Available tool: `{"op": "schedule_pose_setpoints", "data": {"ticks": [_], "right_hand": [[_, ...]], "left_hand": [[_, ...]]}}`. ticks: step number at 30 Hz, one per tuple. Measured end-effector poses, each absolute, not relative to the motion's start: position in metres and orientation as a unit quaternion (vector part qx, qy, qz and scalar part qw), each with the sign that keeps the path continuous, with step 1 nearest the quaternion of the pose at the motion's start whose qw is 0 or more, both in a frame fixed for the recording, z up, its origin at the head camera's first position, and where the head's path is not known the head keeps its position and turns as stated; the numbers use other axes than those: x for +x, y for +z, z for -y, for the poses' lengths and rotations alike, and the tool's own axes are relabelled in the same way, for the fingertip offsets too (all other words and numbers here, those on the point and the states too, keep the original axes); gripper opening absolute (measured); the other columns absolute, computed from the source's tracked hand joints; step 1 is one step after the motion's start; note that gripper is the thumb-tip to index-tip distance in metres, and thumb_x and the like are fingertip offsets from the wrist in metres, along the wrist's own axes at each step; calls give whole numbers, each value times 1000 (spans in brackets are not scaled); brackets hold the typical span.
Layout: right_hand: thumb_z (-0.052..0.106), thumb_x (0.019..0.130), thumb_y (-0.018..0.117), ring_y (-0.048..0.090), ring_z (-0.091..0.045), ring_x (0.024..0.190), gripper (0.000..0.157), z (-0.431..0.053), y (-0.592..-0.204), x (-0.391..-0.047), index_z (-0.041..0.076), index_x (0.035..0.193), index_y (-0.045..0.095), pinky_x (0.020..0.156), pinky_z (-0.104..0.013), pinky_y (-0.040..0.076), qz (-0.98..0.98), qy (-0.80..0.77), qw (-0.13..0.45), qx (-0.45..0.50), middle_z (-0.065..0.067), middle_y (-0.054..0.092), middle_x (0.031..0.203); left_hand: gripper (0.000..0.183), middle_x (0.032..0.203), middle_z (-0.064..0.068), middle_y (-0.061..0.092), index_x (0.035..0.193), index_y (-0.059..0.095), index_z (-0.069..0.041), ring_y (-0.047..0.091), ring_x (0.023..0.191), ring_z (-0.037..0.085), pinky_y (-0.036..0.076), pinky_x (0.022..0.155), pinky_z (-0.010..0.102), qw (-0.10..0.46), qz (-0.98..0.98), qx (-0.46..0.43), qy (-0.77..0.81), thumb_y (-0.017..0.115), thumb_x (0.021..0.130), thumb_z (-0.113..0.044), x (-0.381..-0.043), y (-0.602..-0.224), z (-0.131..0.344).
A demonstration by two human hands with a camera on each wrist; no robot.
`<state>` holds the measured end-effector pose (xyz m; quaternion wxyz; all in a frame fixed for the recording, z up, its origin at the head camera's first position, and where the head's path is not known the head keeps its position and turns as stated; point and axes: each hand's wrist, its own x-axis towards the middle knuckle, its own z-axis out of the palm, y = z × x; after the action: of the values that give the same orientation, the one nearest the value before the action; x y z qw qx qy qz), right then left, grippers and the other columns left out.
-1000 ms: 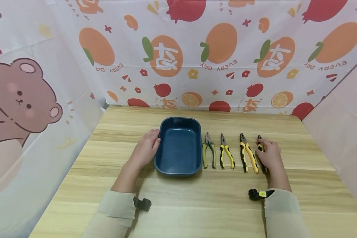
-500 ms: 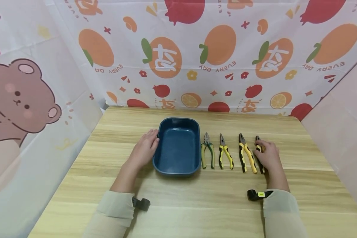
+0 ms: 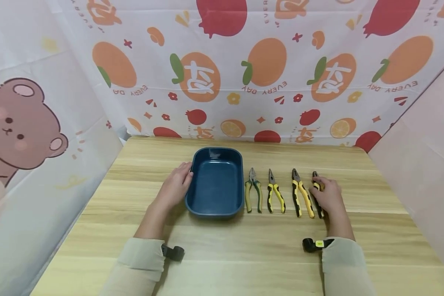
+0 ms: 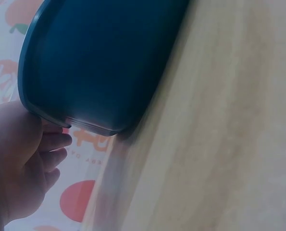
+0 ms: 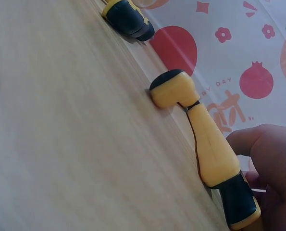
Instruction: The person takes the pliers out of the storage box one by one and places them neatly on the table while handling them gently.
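A dark blue tray [image 3: 214, 185] with rounded corners stands left of centre on the table in the head view. My left hand [image 3: 175, 185] lies against its left side, fingers stretched to the outer wall. In the left wrist view that hand's fingers [image 4: 55, 141] show beside the tray's rim. On the far right, my right hand [image 3: 330, 195] is over the last pliers [image 3: 320, 209], thumb and fingers on either side, partly hiding them. Those pliers lie with the handles toward me. A yellow-and-black handle [image 5: 212, 144] overlaps the right hand's fingers in the right wrist view.
Between tray and right hand lie three more pliers in a row: green-handled pliers [image 3: 248, 197], yellow-and-black long-nose pliers [image 3: 280, 200] and larger yellow-and-black pliers [image 3: 296, 199]. The wooden table [image 3: 251, 255] ends at a fruit-print cloth [image 3: 266, 98] behind.
The head view has shifted, so everything sits slightly further left and lower. Both hands keep their places on the tray and the pliers.
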<state>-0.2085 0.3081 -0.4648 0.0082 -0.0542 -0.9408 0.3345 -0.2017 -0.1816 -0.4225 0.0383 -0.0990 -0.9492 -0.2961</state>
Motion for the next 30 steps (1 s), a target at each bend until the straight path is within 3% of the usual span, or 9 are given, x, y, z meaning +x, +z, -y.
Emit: {"op": "schedule_pose_setpoints", "data": {"ticks": [20, 25, 30], "right_hand": [[28, 99, 56, 35, -54, 125, 49, -313, -459, -209, 5, 141, 50, 95, -67, 40, 943, 329, 10, -49, -35, 38, 138], [32, 100, 54, 35, -55, 125, 50, -301, -442, -204, 5, 142, 49, 92, -67, 39, 944, 324, 54, -31, -35, 38, 138], [39, 99, 56, 36, -54, 129, 57, -266, -426, -204, 4, 144, 47, 102, -69, 33, 949, 300, 93, 32, -32, 42, 140]], "left_hand": [[50, 153, 23, 39, 148, 39, 2, 29, 146, 38, 24, 120, 54, 22, 938, -110, -328, 43, 106, -23, -207, -421, 180], [56, 157, 19, 34, 151, 34, 0, 21, 150, 33, 17, 122, 55, 17, 949, -107, -295, 40, 107, -33, -207, -411, 178], [65, 161, 16, 27, 155, 27, -6, 17, 151, 35, 15, 120, 62, 54, 969, -111, -216, 43, 104, -42, -204, -393, 171]]}}
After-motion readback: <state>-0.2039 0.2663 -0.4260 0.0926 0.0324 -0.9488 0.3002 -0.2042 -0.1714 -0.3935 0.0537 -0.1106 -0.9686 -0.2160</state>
